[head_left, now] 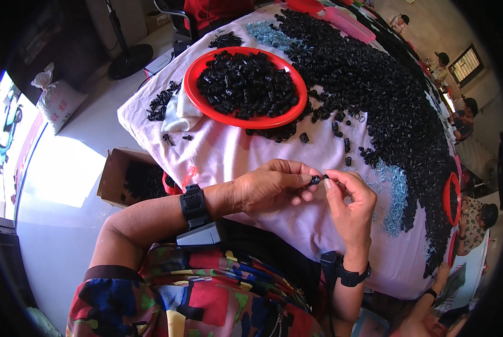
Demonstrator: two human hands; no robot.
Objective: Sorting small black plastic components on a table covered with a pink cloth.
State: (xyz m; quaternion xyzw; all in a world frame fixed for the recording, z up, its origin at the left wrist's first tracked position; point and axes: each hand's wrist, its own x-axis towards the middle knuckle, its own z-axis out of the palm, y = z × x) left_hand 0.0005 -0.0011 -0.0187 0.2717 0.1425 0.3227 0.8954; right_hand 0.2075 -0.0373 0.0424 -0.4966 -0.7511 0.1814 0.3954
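Close together over the near part of the cloth-covered table, my two hands meet at their fingertips. Thumb and fingers of my left hand (282, 182) pinch a small black plastic part (315, 180). My right hand (350, 196) pinches another tiny black piece (325, 177) right beside it; whether the two pieces touch I cannot tell. Beyond my hands a red basin (191, 92) holds a heap of short black cylindrical parts (246, 87). A few loose black parts (303, 137) lie on the cloth between the basin and my hands.
A large pile of black parts (369, 84) spreads over the pinkish cloth (223, 149). Small bluish clear pieces (396, 196) lie in patches beside it. A cardboard box (110, 177) with black parts stands at the left. Another person's arm (431, 295) reaches in at lower right.
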